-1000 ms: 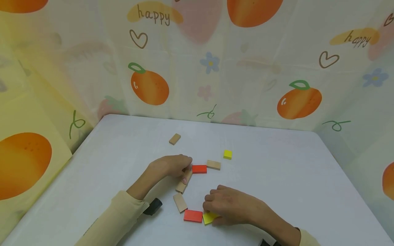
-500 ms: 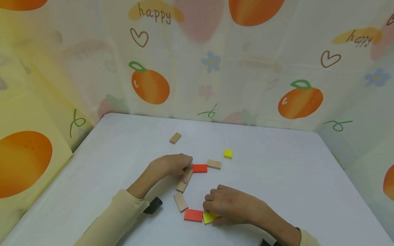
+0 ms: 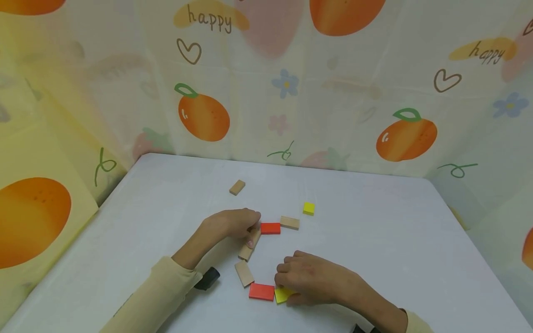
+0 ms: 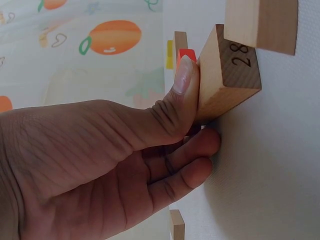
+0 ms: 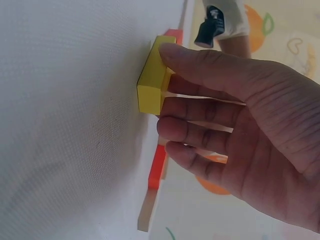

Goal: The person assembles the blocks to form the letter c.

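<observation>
My left hand (image 3: 233,223) pinches a natural wooden block (image 3: 246,252), thumb on its near face; the left wrist view shows the number 28 on the block's end (image 4: 241,60). Beside it, a second wooden block (image 3: 244,273) lies angled toward a red block (image 3: 261,292). My right hand (image 3: 314,277) pinches a yellow block (image 5: 152,80) between thumb and fingers, at the right end of that red block. Past my left fingers, another red block (image 3: 270,228) meets a wooden block (image 3: 289,223). Together the blocks form a curve opening to the right.
A loose wooden block (image 3: 237,187) lies farther back on the white table (image 3: 374,222). Right of it sits a small yellow block (image 3: 308,208). A fruit-printed cloth (image 3: 258,83) hangs behind the table and along its sides.
</observation>
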Motion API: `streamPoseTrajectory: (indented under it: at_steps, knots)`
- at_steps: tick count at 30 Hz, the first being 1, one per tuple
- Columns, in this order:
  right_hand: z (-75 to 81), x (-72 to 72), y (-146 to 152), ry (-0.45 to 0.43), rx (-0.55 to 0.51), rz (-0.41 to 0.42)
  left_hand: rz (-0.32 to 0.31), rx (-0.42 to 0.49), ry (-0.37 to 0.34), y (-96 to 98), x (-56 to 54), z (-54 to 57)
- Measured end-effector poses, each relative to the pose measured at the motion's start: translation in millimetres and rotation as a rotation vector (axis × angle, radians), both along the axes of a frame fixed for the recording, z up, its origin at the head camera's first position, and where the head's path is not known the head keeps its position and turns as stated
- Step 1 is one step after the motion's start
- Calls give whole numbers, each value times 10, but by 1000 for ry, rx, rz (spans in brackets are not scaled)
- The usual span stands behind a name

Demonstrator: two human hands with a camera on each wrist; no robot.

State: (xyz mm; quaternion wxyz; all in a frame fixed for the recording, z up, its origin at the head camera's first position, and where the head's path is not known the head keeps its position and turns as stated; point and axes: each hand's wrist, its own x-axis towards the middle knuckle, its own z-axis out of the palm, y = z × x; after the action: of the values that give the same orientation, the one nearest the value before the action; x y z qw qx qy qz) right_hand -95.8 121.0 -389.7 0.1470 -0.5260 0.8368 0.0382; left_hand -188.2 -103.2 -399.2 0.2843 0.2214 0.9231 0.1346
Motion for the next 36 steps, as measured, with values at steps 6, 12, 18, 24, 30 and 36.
streamPoseTrajectory:
  at_steps: [6, 12, 18, 24, 30, 36]
  knots:
    - [-3, 7, -13, -15, 17, -16, -4, 1, 5, 1, 5, 0]
    - [10, -5, 18, 13, -13, 8, -7, 1, 9, -6, 8, 5]
    - [111, -62, 94, 65, -53, -12, -7, -16, 10, -6, 0, 4]
    - [313, -203, 161, 66, -89, -86, 4, -45, 12, 7, 5, -9]
    - [523, -488, 156, 142, -204, -82, -6, -69, 17, 5, 5, -21]
    - [675, -897, -23, 89, -243, -155, -17, -63, 19, 1, -19, -22]
